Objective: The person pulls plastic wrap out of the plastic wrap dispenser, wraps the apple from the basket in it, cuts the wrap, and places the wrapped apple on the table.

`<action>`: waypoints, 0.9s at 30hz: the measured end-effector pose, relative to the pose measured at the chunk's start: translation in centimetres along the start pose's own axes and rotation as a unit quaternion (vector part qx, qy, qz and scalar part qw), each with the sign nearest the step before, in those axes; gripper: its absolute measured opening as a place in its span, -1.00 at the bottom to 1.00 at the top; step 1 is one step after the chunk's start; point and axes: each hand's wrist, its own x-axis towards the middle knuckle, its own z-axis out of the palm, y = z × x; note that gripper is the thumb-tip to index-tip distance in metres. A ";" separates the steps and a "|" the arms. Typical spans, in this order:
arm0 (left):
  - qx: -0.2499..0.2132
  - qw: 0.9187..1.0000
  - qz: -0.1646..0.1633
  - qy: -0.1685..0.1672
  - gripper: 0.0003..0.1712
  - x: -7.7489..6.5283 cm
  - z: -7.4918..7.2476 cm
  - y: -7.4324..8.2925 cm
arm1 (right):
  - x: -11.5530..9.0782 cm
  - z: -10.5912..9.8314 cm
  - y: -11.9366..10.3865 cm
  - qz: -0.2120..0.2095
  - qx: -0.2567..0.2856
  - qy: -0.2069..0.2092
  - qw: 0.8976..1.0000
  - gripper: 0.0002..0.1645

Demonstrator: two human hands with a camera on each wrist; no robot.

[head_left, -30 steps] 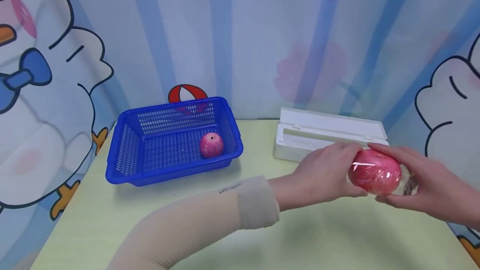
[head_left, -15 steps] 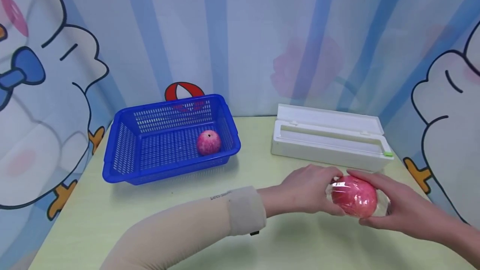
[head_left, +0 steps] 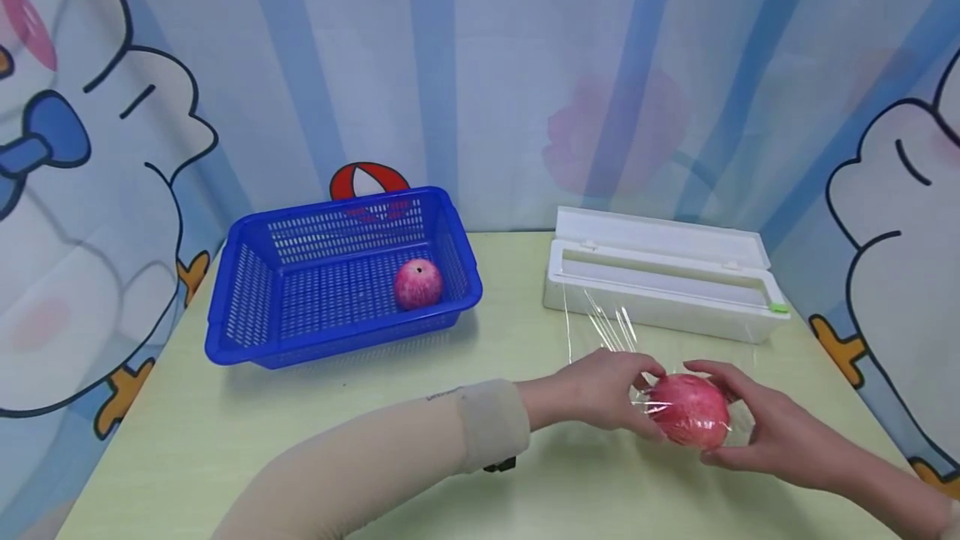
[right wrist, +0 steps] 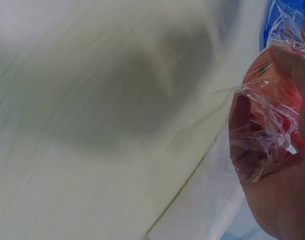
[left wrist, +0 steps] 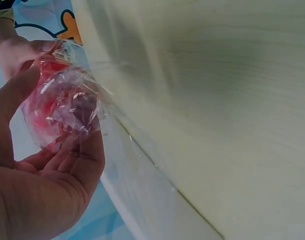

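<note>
Both hands grip a red apple wrapped in shiny cling film, held over the right part of the table. My left hand holds its left side with thumb and fingers; my right hand has the right side. In the left wrist view, crumpled cling film bunches over the apple between the left thumb and fingers. The right wrist view shows film creased across the right fingers. A clear sheet of film stretches from the hands back toward the white cling film dispenser, whose lid stands up.
A blue plastic basket stands at the back left, with another red apple inside its right end. A green slider sits on the dispenser's right end. Behind the table hangs a patterned curtain.
Both hands have brought the wrapped apple left and nearer the body, away from the dispenser. Creased film now shows between dispenser and hands. The basket and dispenser stay put.
</note>
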 end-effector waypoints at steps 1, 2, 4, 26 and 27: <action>-0.009 1.000 -0.002 -0.003 -0.15 0.0 0.1 -0.2 | 0.1 0.1 0.1 0.008 0.004 0.000 1.000 0.21; -0.015 1.000 -0.005 -0.005 -0.15 0.1 0.1 -0.4 | 0.2 0.3 0.3 0.016 0.011 -0.002 1.000 0.20; -0.028 1.000 -0.010 -0.008 -0.16 0.2 0.2 -0.9 | 0.4 0.6 0.6 0.020 0.018 -0.001 1.000 0.18; 0.372 0.920 0.068 0.100 0.02 1.4 4.3 -1.6 | 1.6 1.1 3.2 0.025 0.096 -0.043 0.994 0.02; 0.373 0.920 0.067 0.103 0.03 1.5 4.5 -1.6 | 1.6 1.1 3.2 0.031 0.097 -0.046 0.994 0.03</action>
